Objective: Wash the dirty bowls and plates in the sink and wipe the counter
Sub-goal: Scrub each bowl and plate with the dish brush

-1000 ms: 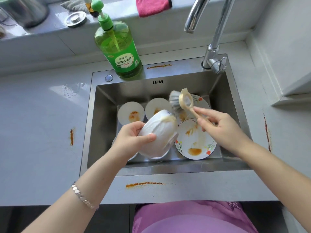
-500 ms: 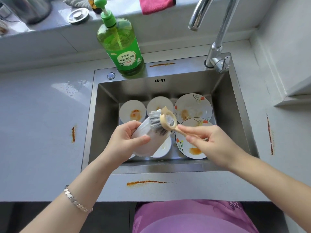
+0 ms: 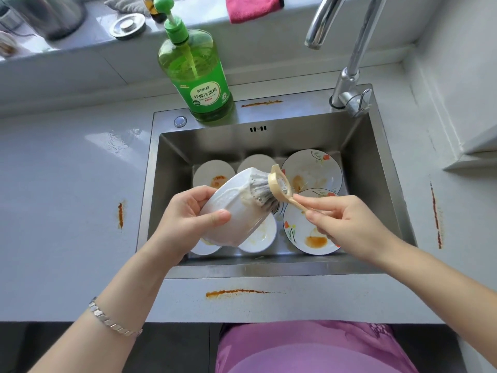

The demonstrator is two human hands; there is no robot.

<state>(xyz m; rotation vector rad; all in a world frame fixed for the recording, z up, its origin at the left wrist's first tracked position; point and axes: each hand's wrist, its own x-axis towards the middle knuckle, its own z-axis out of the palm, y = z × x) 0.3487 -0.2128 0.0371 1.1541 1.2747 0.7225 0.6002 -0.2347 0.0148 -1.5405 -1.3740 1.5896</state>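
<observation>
My left hand grips a white bowl tilted on its side above the steel sink, mouth turned to the right. My right hand pinches the beige handle of a dish brush, whose grey bristles press into the bowl's mouth. In the sink lie two flowered plates with orange sauce stains and several white bowls, some partly hidden under the held bowl.
A green dish-soap pump bottle stands on the sink's back rim. The tap arches over at the back right. Orange sauce streaks mark the counter front, left, right and back. A pink cloth hangs on the ledge.
The brush swung left from above the plates into the bowl's mouth. My left hand raised the bowl slightly and turned its mouth toward the brush.
</observation>
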